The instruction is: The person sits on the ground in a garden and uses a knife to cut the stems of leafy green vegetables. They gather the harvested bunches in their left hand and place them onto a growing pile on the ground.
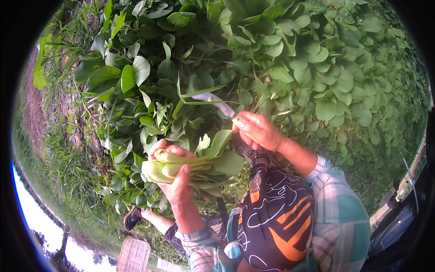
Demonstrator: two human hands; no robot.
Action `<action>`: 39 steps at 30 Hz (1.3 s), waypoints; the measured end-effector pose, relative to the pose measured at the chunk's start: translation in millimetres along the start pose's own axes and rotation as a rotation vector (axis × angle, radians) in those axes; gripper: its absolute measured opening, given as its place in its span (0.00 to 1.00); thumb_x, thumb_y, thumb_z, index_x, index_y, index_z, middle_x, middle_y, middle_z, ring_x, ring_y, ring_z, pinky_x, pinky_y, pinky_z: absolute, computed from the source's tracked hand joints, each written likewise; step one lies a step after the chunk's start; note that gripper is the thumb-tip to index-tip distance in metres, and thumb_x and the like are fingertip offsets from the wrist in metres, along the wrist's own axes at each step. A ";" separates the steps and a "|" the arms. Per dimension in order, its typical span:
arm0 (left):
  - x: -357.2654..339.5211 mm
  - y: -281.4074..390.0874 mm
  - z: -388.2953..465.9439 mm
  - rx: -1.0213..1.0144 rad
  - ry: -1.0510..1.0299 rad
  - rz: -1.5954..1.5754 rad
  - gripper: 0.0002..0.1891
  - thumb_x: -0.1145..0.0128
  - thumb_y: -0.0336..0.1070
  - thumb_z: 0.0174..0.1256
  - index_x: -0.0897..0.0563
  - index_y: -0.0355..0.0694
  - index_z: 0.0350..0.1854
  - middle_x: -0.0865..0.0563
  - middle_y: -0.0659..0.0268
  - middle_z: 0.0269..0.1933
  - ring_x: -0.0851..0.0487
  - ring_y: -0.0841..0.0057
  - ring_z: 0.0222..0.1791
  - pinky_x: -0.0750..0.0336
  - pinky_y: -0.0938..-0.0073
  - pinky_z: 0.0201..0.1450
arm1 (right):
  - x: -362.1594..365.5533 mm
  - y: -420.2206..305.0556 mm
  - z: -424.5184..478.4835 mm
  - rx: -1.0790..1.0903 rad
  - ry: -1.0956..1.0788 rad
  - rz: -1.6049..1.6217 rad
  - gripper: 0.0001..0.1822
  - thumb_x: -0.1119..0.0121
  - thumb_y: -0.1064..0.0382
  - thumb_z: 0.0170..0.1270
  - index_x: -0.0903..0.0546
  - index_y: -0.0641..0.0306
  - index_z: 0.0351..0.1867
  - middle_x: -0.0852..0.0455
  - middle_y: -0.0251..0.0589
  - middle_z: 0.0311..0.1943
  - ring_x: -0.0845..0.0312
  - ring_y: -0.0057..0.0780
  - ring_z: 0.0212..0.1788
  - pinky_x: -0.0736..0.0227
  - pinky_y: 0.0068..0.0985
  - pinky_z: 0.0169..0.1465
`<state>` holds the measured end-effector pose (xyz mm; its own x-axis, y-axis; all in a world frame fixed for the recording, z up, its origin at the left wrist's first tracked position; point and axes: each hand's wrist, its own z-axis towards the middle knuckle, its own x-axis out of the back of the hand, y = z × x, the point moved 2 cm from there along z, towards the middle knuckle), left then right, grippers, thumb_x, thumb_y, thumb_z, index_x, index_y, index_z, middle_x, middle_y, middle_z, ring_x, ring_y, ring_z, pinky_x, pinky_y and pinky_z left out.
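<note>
My left hand grips a head of bok choy round its pale stalks. The cut-looking base points left and the leaves spread to the right, over my lap. Further up and to the right, my right hand holds a small knife with a curved blade by its handle, which is mostly hidden in my fingers. The blade points up and left, away from the bok choy. Thin grass blades cross in front of it or lie against it.
Dense leafy greens fill the bed ahead and to the right. Darker broad leaves stand on the left, beside a grassy strip with bare soil. My dark shoe rests among the plants. A light brown, basket-like object is at the lower left.
</note>
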<state>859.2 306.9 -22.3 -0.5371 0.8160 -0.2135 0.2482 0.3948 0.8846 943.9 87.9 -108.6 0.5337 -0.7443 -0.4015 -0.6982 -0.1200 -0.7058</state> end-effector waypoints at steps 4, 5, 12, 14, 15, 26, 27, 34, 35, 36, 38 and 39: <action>6.8 7.7 -2.6 0.088 -0.226 -0.053 0.42 0.28 0.25 0.48 0.36 0.34 0.68 0.18 0.60 0.45 0.18 0.73 0.38 0.18 0.71 0.40 | 13.3 22.0 16.0 0.165 0.252 -0.687 0.17 0.46 0.48 0.74 0.21 0.61 0.42 0.18 0.39 0.21 0.20 0.35 0.22 0.25 0.33 0.28; 1.2 7.9 -3.6 0.112 -0.273 -0.006 0.42 0.29 0.24 0.47 0.35 0.33 0.67 0.17 0.60 0.43 0.17 0.73 0.37 0.18 0.74 0.38 | 13.5 24.8 20.9 0.220 0.320 -0.823 0.16 0.43 0.48 0.72 0.22 0.61 0.41 0.16 0.45 0.22 0.18 0.45 0.25 0.23 0.40 0.30; -77.7 -6.4 30.5 -0.191 -0.594 1.311 0.35 0.31 0.24 0.39 0.23 0.42 0.59 0.12 0.59 0.42 0.13 0.56 0.42 0.20 0.61 0.48 | 14.1 24.5 71.6 0.320 0.494 -0.997 0.13 0.40 0.49 0.69 0.18 0.54 0.43 0.14 0.47 0.24 0.15 0.51 0.29 0.21 0.45 0.33; -72.8 -24.1 53.3 -0.271 -0.573 1.479 0.33 0.32 0.23 0.41 0.23 0.41 0.57 0.16 0.57 0.52 0.14 0.55 0.43 0.20 0.60 0.46 | 11.3 17.2 82.6 0.351 0.521 -0.949 0.14 0.41 0.48 0.69 0.18 0.53 0.44 0.13 0.49 0.26 0.15 0.53 0.31 0.20 0.45 0.34; -67.4 -34.6 66.0 -0.294 -0.558 1.530 0.33 0.33 0.23 0.41 0.24 0.41 0.57 0.18 0.56 0.57 0.14 0.55 0.43 0.20 0.59 0.46 | 14.6 16.9 86.2 0.301 0.519 -0.973 0.15 0.42 0.47 0.70 0.18 0.54 0.44 0.13 0.49 0.28 0.15 0.53 0.32 0.20 0.45 0.35; -3.8 -75.9 83.3 -0.047 -0.349 1.775 0.28 0.33 0.23 0.43 0.26 0.37 0.52 0.23 0.53 0.62 0.13 0.52 0.42 0.18 0.57 0.43 | 47.8 50.6 79.8 0.055 0.396 -0.581 0.20 0.42 0.44 0.70 0.18 0.60 0.44 0.12 0.48 0.30 0.14 0.50 0.36 0.20 0.39 0.39; -3.7 -76.6 80.4 -0.123 -0.338 1.734 0.30 0.35 0.22 0.43 0.26 0.37 0.55 0.25 0.53 0.65 0.13 0.51 0.43 0.18 0.56 0.44 | 46.1 47.1 78.0 0.070 0.370 -0.590 0.20 0.41 0.44 0.70 0.18 0.59 0.44 0.12 0.48 0.30 0.13 0.49 0.35 0.20 0.39 0.38; 1.9 -83.3 71.3 -0.149 -0.273 1.657 0.31 0.35 0.22 0.44 0.27 0.36 0.57 0.26 0.54 0.68 0.14 0.51 0.46 0.18 0.56 0.45 | 43.1 17.8 62.9 0.373 0.289 -0.796 0.16 0.39 0.47 0.68 0.17 0.56 0.44 0.12 0.44 0.30 0.14 0.48 0.32 0.19 0.39 0.36; 3.6 -83.9 70.7 -0.143 -0.263 1.658 0.31 0.35 0.22 0.44 0.27 0.36 0.57 0.26 0.54 0.68 0.14 0.51 0.46 0.18 0.57 0.45 | 41.2 15.4 62.4 0.408 0.255 -0.834 0.15 0.39 0.47 0.68 0.17 0.55 0.44 0.12 0.43 0.29 0.14 0.48 0.32 0.19 0.40 0.36; 4.8 -85.6 70.2 -0.146 -0.263 1.652 0.32 0.35 0.22 0.44 0.27 0.36 0.57 0.26 0.54 0.68 0.14 0.51 0.47 0.18 0.57 0.45 | 43.4 20.7 64.3 0.326 0.268 -0.941 0.15 0.39 0.46 0.67 0.17 0.54 0.43 0.12 0.42 0.29 0.14 0.47 0.32 0.19 0.41 0.36; 8.9 -90.2 68.7 -0.150 -0.258 1.641 0.32 0.34 0.23 0.44 0.27 0.37 0.58 0.26 0.55 0.68 0.14 0.51 0.48 0.18 0.57 0.45 | 45.0 28.0 68.1 0.344 0.309 -1.045 0.16 0.39 0.46 0.67 0.18 0.53 0.43 0.12 0.42 0.28 0.14 0.48 0.32 0.19 0.41 0.35; 8.6 -92.1 67.8 -0.097 -0.258 1.659 0.33 0.34 0.23 0.43 0.27 0.37 0.58 0.26 0.54 0.68 0.14 0.51 0.48 0.18 0.57 0.45 | 44.7 28.7 69.8 0.351 0.328 -1.097 0.16 0.39 0.45 0.67 0.18 0.53 0.42 0.12 0.42 0.28 0.14 0.48 0.32 0.19 0.41 0.35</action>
<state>886.4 306.1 -133.7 0.3751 0.3417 0.8617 0.3191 -0.9204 0.2261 981.1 97.0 -187.6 0.5805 -0.4959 0.6459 0.2484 -0.6476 -0.7204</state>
